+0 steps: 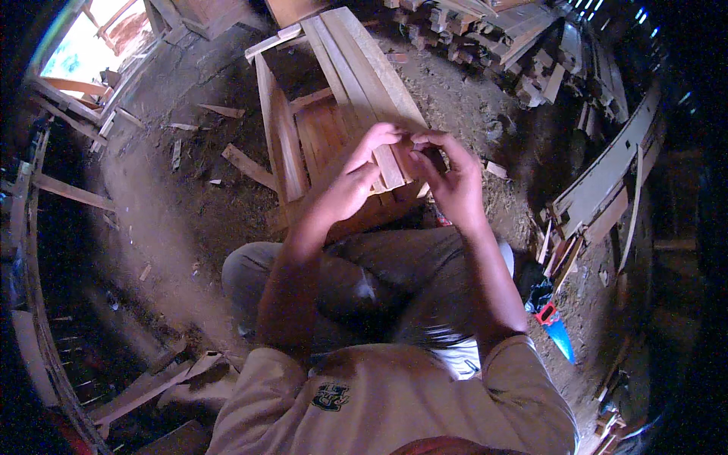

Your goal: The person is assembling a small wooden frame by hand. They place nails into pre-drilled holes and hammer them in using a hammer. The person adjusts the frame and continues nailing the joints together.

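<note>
My two hands are raised together over a wooden crate (287,144) built of slats, which stands on the dirt floor in front of my knees. My left hand (356,178) has its fingers curled toward the right one. My right hand (451,178) pinches something small and dark at its fingertips, too small and blurred to name. The fingertips of both hands meet above the planks (364,68) that lie across the crate's top. Below them my legs are folded in grey trousers.
A heap of cut wood blocks and boards (493,34) lies at the back right. Long boards (607,182) lean at the right. A blue and red tool (553,322) lies by my right side. Loose wood scraps (246,165) litter the dirt floor at the left.
</note>
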